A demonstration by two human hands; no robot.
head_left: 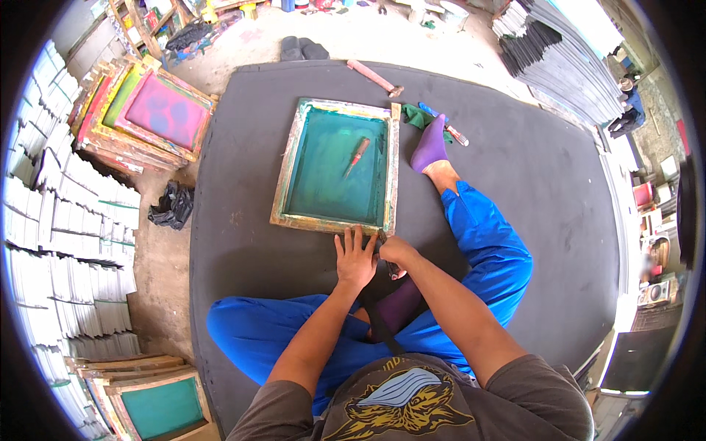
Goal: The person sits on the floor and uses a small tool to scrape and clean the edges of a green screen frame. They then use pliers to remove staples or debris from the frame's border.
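Note:
A wooden screen-printing frame (281,184) with teal-green mesh lies flat on the dark mat before me. My left hand (357,259) has its fingers spread, the tips resting against the frame's near edge. Close beside it, my right hand (398,251) is closed around dark pliers (390,270), whose head meets the near edge by the right corner. Their jaws are too small to make out. On the mesh lies a screwdriver (358,156) with a reddish handle. Beyond the frame is a hammer (373,77) with a pink handle.
My purple-socked foot (430,149) rests right of the frame, by a green cloth (416,116) and a red-handled tool (457,135). Stacked frames (165,110) and a black plastic bag (173,206) are left of the dark mat (559,220). White stacks (66,198) line the left.

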